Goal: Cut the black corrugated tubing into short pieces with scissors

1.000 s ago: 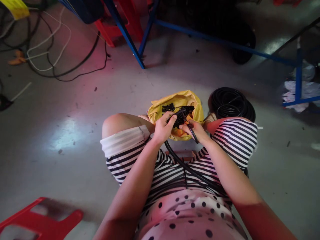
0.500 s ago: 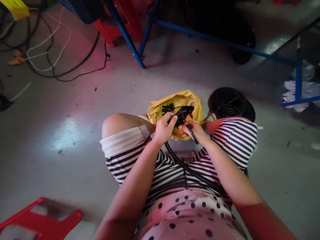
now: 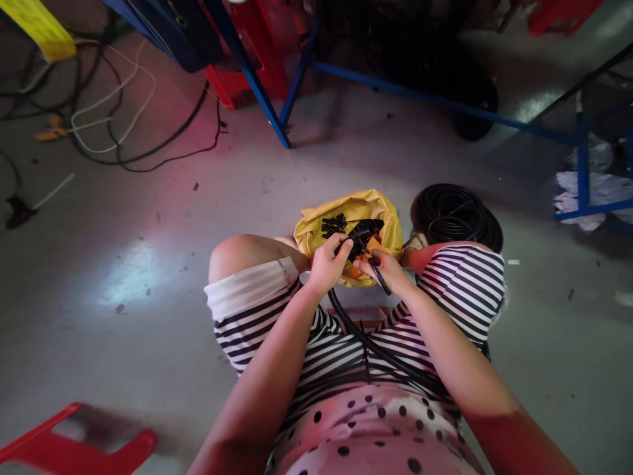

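Our view has shifted, setting the bag [image 3: 341, 203] lower, and over it our left hand [image 3: 326, 266] pinches the tube [image 3: 347, 323], rising from our lap [image 3: 333, 363], just left of scissors [image 3: 380, 280] gripped in our right hand [image 3: 390, 270].

A yellow fabric bag [image 3: 353, 203] sits on the grey floor [image 3: 163, 218] between the person's knees, short black tube pieces [image 3: 332, 225] inside it. A long black tube [image 3: 347, 322] crosses the lap toward it. To the bag's right, just beyond the right knee, lies a coiled black hose [image 3: 457, 214]. Farther ahead stands a blue metal frame [image 3: 264, 102] (a red plastic stool [image 3: 225, 86] behind its left leg).
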